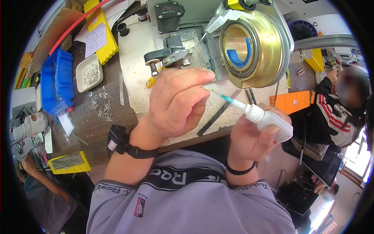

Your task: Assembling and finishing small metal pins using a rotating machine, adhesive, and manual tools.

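Observation:
My left hand (177,102) is raised over the bench with thumb and fingers pinched on something too small to make out. My right hand (251,138) grips a small white squeeze bottle (269,121) with a thin teal needle tip (223,96). The tip points left and almost touches the pinched fingertips of my left hand. A black strap with a small device (119,143) sits on my left wrist, and a thin black band (240,170) on the right one.
A brass-coloured round machine housing (255,43) with a blue ring inside stands just behind my hands. Left of it are a black clamp (165,57), a white dish of metal clips (89,72), loose clips (102,102), a blue bin (58,82) and yellow trays. Another person (335,113) sits at right.

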The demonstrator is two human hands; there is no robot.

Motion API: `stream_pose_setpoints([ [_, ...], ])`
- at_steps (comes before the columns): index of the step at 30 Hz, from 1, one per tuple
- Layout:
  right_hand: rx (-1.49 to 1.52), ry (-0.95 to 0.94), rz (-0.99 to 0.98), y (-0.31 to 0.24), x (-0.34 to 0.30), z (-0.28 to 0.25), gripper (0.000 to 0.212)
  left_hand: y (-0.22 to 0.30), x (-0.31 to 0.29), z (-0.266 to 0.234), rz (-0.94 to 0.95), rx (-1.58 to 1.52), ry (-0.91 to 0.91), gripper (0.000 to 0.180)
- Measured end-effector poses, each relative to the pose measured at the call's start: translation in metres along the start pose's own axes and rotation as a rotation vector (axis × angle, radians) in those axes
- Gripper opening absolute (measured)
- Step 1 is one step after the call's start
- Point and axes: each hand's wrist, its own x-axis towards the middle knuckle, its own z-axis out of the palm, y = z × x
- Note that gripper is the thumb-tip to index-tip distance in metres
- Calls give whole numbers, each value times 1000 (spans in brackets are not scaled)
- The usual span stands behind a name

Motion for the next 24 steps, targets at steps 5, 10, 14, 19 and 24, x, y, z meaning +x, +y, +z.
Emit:
stream_pose_setpoints([
  [5, -15, 22, 24, -1, -1, 1, 30, -1, -1, 0, -1, -1, 3, 18],
  [10, -39, 38, 10, -2, -1, 0, 32, -1, 0, 0, 0, -1, 4, 18],
  [14, -39, 34, -10, 1, 0, -1, 33, -1, 0, 1, -6, 1, 5, 18],
  [19, -78, 106, 25, 3, -2, -1, 42, 0, 0, 1, -14, 5, 1, 17],
  [24, -42, 73, 5, 1, -2, -1, 33, -1, 0, 1, -18, 5, 0, 17],
])
